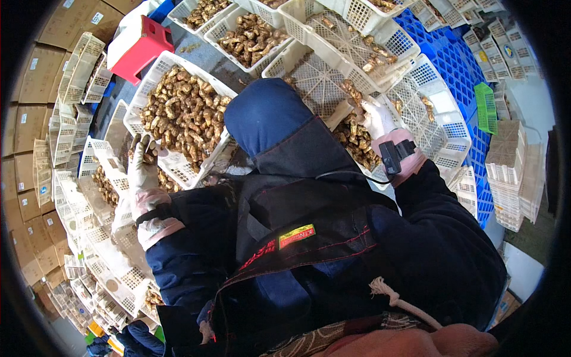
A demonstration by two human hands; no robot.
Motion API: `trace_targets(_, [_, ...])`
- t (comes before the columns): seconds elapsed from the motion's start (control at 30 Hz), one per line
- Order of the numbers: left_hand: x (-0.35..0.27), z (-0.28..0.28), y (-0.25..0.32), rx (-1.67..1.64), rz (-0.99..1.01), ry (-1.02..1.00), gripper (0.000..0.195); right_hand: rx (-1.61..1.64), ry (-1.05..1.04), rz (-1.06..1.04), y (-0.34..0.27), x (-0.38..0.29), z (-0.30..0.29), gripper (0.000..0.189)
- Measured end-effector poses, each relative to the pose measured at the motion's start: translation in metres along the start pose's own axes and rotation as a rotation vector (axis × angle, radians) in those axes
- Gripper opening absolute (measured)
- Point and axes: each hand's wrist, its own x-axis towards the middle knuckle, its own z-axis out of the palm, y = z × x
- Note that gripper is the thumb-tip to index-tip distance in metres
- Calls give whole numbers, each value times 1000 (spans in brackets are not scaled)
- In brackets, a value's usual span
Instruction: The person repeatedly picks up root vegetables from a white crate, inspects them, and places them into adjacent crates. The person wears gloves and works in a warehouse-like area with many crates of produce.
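My left hand [143, 169], in a soiled pale glove, is at the left edge of a white plastic crate [174, 174] heaped with brown mushrooms [187, 116]. Its fingers are curled around a mushroom [150, 157], partly hidden by them. Farther right, my right hand [377, 116], also gloved, grips a mushroom [352, 91] at its fingertips. Below that hand, a second white crate [377, 172] holds more mushrooms [357, 138]. Just beyond is a perforated white crate [319, 82] with its bottom mostly showing. A black device is strapped on my right wrist.
Mushroom-filled crates [252, 40] stand ahead, and a crate with scattered pieces [343, 40] is at upper right. Blue plastic pallets [441, 49] lie to the right. A red stool [140, 51], stacked crates [506, 174] and cardboard boxes [40, 76] surround the area. Another person [138, 339] is at lower left.
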Motion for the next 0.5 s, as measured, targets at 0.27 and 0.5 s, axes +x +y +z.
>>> trace_targets(0.27, [-2, 3, -1, -34, 19, 64, 39, 57, -78, 55, -6, -18, 15, 43])
trace_targets(0.5, [-5, 4, 1, -17, 5, 38, 38, -370, 151, 21, -25, -26, 22, 31])
